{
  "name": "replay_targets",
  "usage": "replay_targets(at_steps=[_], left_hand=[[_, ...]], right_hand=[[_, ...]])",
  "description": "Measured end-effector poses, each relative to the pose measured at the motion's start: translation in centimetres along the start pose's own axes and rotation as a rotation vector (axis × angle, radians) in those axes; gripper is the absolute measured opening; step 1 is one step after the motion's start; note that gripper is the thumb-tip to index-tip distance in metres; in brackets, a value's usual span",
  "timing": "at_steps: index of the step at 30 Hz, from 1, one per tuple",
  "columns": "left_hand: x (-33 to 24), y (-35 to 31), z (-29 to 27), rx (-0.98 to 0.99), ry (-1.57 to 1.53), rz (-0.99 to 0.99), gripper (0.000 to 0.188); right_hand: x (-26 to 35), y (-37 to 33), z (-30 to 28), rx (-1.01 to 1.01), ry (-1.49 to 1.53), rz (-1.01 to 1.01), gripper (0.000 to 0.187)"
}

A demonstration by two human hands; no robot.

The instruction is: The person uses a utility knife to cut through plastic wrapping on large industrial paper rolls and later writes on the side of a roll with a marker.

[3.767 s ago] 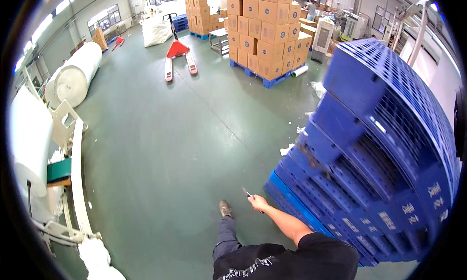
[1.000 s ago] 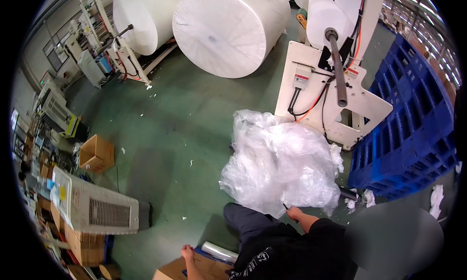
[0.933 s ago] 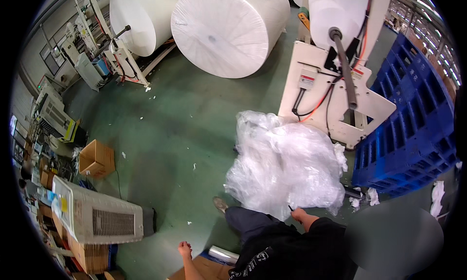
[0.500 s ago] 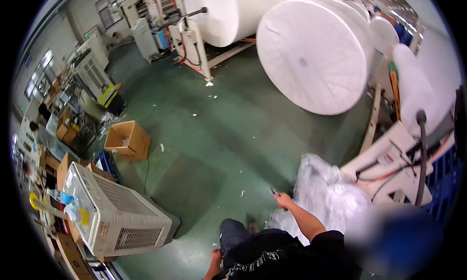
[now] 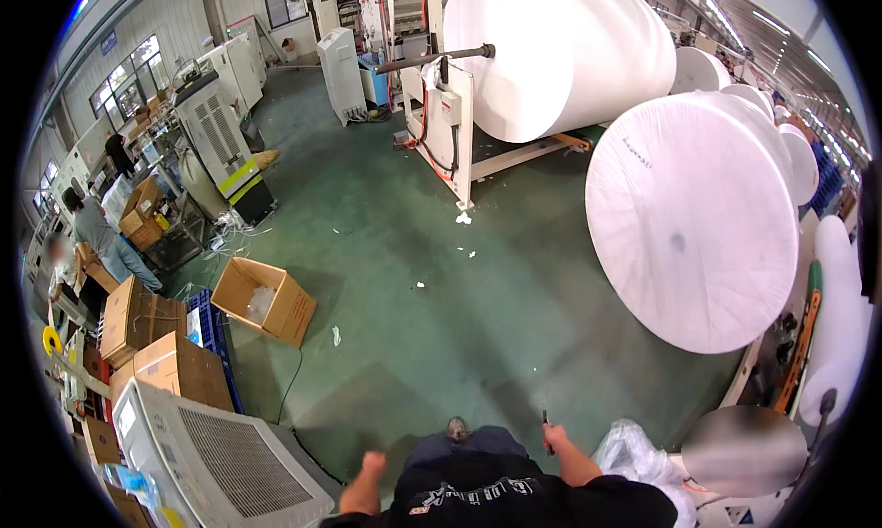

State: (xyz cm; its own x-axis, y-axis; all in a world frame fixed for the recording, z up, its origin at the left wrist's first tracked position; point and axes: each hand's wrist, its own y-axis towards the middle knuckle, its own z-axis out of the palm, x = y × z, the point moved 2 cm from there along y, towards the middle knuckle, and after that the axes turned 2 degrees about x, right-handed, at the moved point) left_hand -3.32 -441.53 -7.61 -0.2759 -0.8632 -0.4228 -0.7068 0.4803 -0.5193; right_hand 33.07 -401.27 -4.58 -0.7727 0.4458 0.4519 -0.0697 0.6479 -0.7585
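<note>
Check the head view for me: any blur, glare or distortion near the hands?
Head view: strong fisheye, black rim all round, the big white roll bulging and floor lines bending. Left hand is motion-smeared; right hand, closed on a small dark tool, is sharper. A blurred oval patch sits at lower right. Lighting is even, shadows soft, with slight blow-out on the white rolls.

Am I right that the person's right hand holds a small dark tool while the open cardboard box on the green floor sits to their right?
Not quite. The head view shows the open cardboard box to their left. The right hand does hold a small dark tool.
</note>
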Motion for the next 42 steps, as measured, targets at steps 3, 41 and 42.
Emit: replay_targets(at_steps=[3, 41, 42], left_hand=[[-4.0, 14.1, -13.3, -0.120, 0.222, 0.143, 0.030], [-94.5, 124.1, -97.3, -0.802, -0.489, 0.536, 0.086], [-95.2, 125.4, -98.3, -0.813, -0.540, 0.525, 0.080]], right_hand=[[2.8, 1.1, 2.7, 0.026, 0.131, 0.090, 0.036], [74.0, 24.3, 21.4, -0.631, 0.481, 0.432, 0.023], [74.8, 24.3, 22.0, -0.632, 0.456, 0.419, 0.022]])
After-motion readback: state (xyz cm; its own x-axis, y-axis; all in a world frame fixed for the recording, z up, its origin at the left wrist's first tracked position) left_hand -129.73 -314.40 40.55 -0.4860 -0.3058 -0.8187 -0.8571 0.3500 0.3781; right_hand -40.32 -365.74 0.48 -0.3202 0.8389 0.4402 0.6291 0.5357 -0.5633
